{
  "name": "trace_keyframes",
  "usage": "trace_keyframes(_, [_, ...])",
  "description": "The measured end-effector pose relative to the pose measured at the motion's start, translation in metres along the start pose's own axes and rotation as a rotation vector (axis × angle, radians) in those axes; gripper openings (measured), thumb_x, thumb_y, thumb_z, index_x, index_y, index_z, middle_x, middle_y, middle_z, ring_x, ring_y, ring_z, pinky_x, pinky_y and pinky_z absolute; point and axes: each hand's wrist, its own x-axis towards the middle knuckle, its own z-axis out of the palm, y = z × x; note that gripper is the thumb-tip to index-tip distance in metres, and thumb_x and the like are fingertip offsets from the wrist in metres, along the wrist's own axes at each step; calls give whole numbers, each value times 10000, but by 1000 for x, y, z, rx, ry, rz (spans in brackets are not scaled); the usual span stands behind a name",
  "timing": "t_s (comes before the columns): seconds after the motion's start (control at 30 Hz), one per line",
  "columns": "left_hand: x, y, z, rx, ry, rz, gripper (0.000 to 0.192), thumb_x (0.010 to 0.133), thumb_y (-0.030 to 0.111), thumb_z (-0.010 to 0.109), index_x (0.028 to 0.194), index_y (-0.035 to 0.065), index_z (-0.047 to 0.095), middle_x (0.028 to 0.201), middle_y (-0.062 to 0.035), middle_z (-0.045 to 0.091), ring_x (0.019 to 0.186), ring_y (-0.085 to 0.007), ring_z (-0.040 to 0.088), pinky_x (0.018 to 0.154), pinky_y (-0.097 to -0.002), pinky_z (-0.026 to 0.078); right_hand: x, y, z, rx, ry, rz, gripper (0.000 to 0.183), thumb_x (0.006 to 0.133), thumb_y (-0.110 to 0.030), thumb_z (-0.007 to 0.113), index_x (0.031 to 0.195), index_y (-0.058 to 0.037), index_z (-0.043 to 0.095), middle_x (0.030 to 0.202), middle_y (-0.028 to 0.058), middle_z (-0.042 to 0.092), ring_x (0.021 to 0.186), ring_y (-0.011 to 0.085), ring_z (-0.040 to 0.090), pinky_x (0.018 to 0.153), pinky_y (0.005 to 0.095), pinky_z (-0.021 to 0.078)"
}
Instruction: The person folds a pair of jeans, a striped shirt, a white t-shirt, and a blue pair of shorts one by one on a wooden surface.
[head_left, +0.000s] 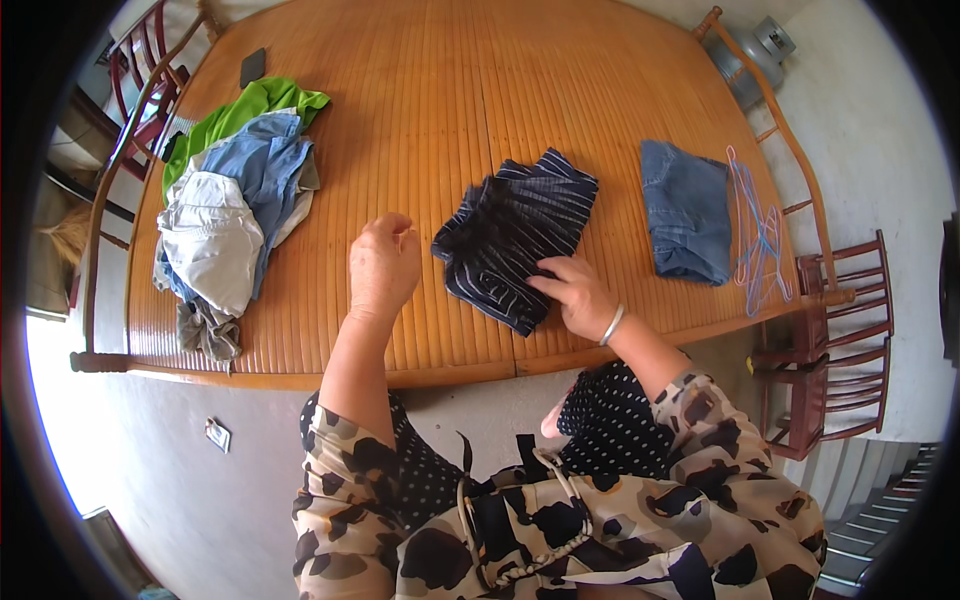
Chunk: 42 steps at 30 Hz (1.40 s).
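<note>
Dark striped shorts (517, 232) lie flat on the slatted wooden table (390, 97), roughly in front of my body. My right hand (577, 292) touches their lower right edge with its fingertips, fingers slightly apart. Just left of the shorts, my left hand (385, 262) hovers over the slats with curled fingers and nothing visible in it. Farther right lies a folded pair of blue denim trousers (686, 214). On the left is a loose heap with a white garment (210, 240), a light blue garment (262, 157), a green garment (240, 112) and a grey-brown cloth (206, 330).
Pink and blue wire hangers (761, 240) lie at the table's right edge. A dark flat object (253, 67) rests behind the heap. Curved wooden rails border both table ends. Dark red wooden chairs (810, 330) and a grey gas cylinder (746, 67) stand at the right.
</note>
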Motion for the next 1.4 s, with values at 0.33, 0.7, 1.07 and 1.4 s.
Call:
trace_keyframes(0.33, [-78, 31, 74, 358, -651, 551, 510, 772, 279, 682, 1218, 64, 559, 1360, -204, 418, 1298, -340, 366, 1054, -483, 320, 36, 23, 18, -278, -75, 300, 591, 907, -449, 503, 1403, -150, 386, 1467, 169, 296, 1352, 355, 285, 1074, 621, 188])
trace_keyframes(0.7, [-80, 33, 71, 376, -776, 514, 565, 794, 287, 656, 1285, 50, 507, 1377, -217, 385, 1316, -345, 331, 1052, -503, 305, 69, 80, 2, -382, 345, 359, 460, 902, -401, 524, 1276, -134, 521, 1372, 167, 418, 1257, 346, 388, 904, 571, 342])
trace_keyframes(1.07, [-86, 48, 57, 281, -919, 472, 447, 801, 279, 659, 1170, 35, 589, 1219, -197, 495, 1211, -344, 429, 995, -459, 386, 47, 103, 14, -13, 128, 466, 571, 768, -189, 723, 1291, -86, 519, 1424, 180, 389, 1321, 334, 370, 1079, 349, 326])
trace_keyframes(1.4, [-92, 51, 58, 359, -974, 519, 434, 817, 300, 644, 1155, 33, 595, 1310, -271, 444, 1268, -426, 378, 1009, -454, 387, -9, 6, 47, 1221, 689, 988, 503, 707, -20, 757, 1137, 38, 503, 947, 80, 620, 831, 167, 621, 725, 283, 522])
